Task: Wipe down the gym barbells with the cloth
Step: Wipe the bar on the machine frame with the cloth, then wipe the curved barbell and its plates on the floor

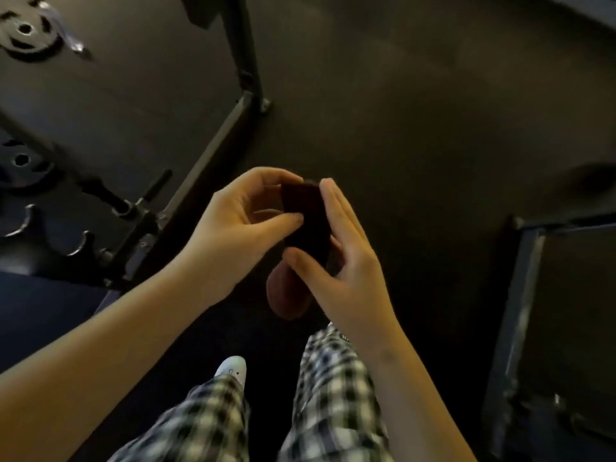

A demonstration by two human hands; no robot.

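Over the dark gym floor (pixel 416 111), left hand (pixel 233 225) and right hand (pixel 343 261) both pinch the cloth (pixel 305 228)

The cloth (pixel 305 225) is dark maroon, folded into a narrow upright strip, pinched between the left hand (pixel 240 221) and right hand (pixel 343 258), lower end hanging.

Head-worn view; steeply downward; close

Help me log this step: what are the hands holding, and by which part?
A dark folded cloth: the left hand pinches its upper left edge, the right hand clasps its right side and lower end.
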